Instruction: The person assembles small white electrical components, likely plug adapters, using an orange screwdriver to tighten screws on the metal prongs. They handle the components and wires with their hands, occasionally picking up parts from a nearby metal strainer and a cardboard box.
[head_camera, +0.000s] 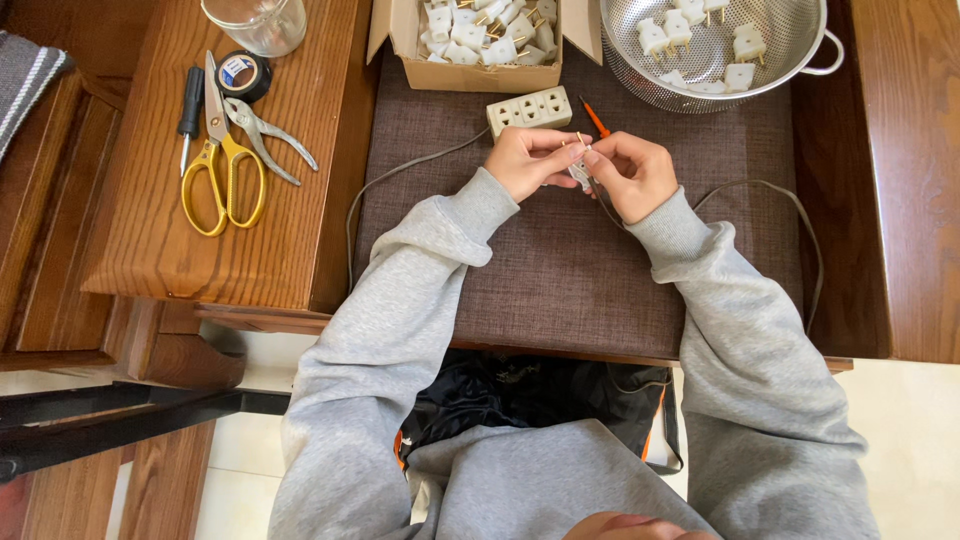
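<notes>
Between your two hands you hold a small white plug (580, 172) with brass prongs pointing up and away from you, just above the brown woven mat. A thin grey cable (770, 190) runs from it, looping to your right across the mat and down past the near edge. Much of the plug is hidden by your fingers.

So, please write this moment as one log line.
left hand: holds plug | right hand: pinches same plug | cable: attached | socket block: just beyond hands
</notes>
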